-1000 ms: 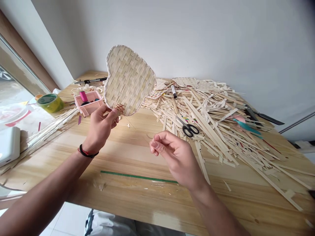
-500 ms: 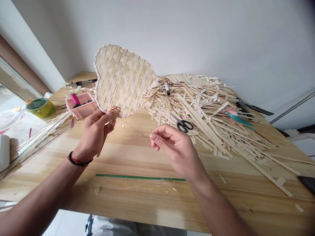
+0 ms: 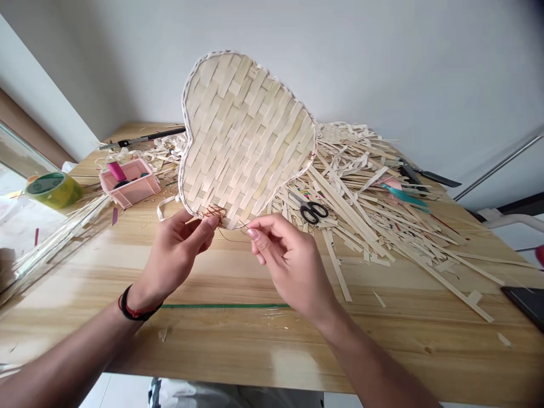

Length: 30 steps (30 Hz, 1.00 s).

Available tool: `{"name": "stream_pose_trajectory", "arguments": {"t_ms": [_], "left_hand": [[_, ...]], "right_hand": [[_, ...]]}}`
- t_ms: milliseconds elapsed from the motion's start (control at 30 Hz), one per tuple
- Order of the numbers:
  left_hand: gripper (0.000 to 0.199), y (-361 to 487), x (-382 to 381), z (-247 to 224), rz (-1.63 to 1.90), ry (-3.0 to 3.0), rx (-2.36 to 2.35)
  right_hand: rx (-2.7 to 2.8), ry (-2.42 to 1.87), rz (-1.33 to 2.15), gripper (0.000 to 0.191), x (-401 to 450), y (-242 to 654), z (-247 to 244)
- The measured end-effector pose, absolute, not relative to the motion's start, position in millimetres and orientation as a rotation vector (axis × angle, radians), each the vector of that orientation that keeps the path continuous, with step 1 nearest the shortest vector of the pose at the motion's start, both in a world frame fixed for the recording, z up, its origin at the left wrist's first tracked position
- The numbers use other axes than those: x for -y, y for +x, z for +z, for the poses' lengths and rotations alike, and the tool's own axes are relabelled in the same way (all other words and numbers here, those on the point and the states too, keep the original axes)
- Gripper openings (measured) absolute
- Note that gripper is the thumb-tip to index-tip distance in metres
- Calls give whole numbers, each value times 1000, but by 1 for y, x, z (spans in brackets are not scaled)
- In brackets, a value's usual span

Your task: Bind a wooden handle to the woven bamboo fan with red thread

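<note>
A woven bamboo fan [image 3: 249, 136] with a braided white edge is raised above the table, its broad face toward me. My left hand [image 3: 181, 246] pinches it at the lower edge, thumb beside a patch of reddish-brown cross stitching [image 3: 215, 211]. Close to that same edge, my right hand [image 3: 283, 255] has thumb and forefinger pinched on a thin needle [image 3: 243, 225]. Brown thread [image 3: 232, 239] hangs in a slack loop below the fan, between the two hands. The fan's handle is hidden behind my left hand.
Bamboo strips [image 3: 361, 209] are heaped at the right, with black-handled scissors [image 3: 313, 212] among them. A pink box [image 3: 131, 184] with a magenta spool and a yellow tape roll [image 3: 55, 190] stand at the left. A green strip [image 3: 225, 306] lies near the front.
The fan and my left hand have moved right and nearer to me. My right hand has come left, bringing the needle up to the fan's lower edge; the thread has gone slack.
</note>
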<state>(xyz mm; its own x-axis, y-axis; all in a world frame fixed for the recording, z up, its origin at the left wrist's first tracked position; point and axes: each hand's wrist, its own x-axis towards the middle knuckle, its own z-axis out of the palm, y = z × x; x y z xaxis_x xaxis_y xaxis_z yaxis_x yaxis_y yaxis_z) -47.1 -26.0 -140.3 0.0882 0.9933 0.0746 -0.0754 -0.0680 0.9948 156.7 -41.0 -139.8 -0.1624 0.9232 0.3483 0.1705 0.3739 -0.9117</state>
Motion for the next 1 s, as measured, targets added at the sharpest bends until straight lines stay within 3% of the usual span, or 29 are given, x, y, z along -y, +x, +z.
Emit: {"name": "stream_pose_trajectory", "arguments": {"t_ms": [567, 1000], "left_hand": [[16, -34, 38, -126, 1223, 1378, -1072], [26, -36, 39, -131, 1250, 1543, -1113]], "right_hand": [[1712, -1062, 761, 9, 44, 154, -140], [1692, -1066, 819, 13, 46, 150, -143]]}}
